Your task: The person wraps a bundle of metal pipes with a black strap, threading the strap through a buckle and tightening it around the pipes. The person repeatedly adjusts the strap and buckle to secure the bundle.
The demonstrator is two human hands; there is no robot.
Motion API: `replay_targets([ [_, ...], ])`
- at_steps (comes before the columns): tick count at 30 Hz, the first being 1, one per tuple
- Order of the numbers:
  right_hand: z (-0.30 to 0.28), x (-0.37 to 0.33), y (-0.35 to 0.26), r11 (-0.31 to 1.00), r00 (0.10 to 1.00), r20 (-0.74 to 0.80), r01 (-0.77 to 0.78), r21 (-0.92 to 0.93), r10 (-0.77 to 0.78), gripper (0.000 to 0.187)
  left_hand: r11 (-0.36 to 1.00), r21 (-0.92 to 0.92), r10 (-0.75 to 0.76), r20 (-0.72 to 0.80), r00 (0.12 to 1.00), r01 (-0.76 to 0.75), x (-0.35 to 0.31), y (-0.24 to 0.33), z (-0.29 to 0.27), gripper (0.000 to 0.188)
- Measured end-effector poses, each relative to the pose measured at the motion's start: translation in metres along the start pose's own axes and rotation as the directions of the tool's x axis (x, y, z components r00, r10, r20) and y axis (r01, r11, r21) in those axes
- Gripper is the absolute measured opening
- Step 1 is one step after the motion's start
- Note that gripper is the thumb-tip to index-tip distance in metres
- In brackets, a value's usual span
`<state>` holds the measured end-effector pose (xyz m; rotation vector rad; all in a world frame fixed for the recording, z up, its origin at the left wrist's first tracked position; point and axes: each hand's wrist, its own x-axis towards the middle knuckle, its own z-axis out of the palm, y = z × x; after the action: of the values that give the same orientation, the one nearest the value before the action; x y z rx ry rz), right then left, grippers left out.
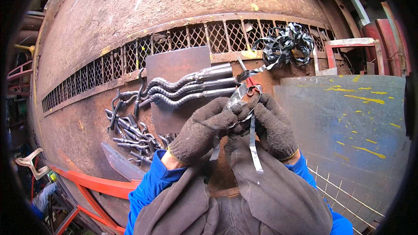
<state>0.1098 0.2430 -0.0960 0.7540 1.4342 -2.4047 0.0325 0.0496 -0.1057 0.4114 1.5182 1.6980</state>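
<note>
Both my hands wear dark knitted gloves and meet in front of my lap. My left hand [204,126] is closed with its fingers bent round a silver-and-black strip [255,148]. My right hand [275,128] pinches the same strip from the other side, and its loose ends hang down over my knees. Just beyond my fingertips lies a red-handled tool [250,82] with a thin metal shank, partly covered by the strip. A tangled heap of similar strip [289,45] rests farther off to the right. Left of my hands, several bent metal tubes [191,85] lie side by side.
A flat rust-brown plate [178,61] lies under the tubes. More short bent metal pieces [133,135] are piled at left. Beyond runs a mesh grating [196,37]. A grey sheet with yellow marks [348,117] stands at right, an orange-red frame [100,185] at lower left.
</note>
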Motion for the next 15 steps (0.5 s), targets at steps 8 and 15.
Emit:
replay_targets([
  [8,-0.001,0.002,0.004,0.814,0.988,0.152,-0.11,0.571,0.027,0.013,0.774,-0.628,-0.103,0.004,0.995,0.083,-0.013,-0.035,-0.008,0.061],
  [15,-0.03,0.005,0.012,0.858,0.983,0.176,-0.132,0.497,0.049,0.019,0.977,0.096,-0.162,-0.247,0.955,0.191,-0.019,-0.051,-0.021,0.066],
])
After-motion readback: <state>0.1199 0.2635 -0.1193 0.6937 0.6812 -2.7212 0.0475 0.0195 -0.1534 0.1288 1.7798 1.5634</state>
